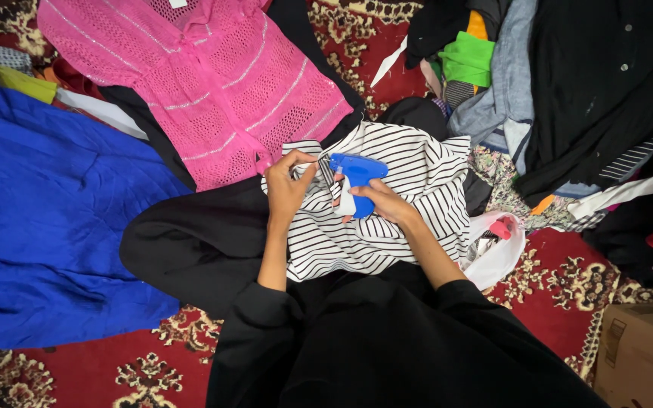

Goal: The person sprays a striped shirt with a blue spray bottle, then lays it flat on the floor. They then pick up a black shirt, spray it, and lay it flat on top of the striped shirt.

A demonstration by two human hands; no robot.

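Tagging gun on the striped top

My left hand (pixel 289 189) pinches a small tag at the black-and-white striped top (pixel 387 227) in my lap; my right hand (pixel 383 202) grips the blue tagging gun (pixel 358 175) just beside it, below the pink knit cardigan (pixel 221 83).

blue tagging gun (pixel 357 181) upright over striped garment (pixel 387 227).

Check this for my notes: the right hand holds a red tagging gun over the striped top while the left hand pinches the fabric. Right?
Not quite. In the head view the tagging gun in the right hand is blue, not red. The rest holds: it sits over the striped top, and the left hand pinches the fabric.
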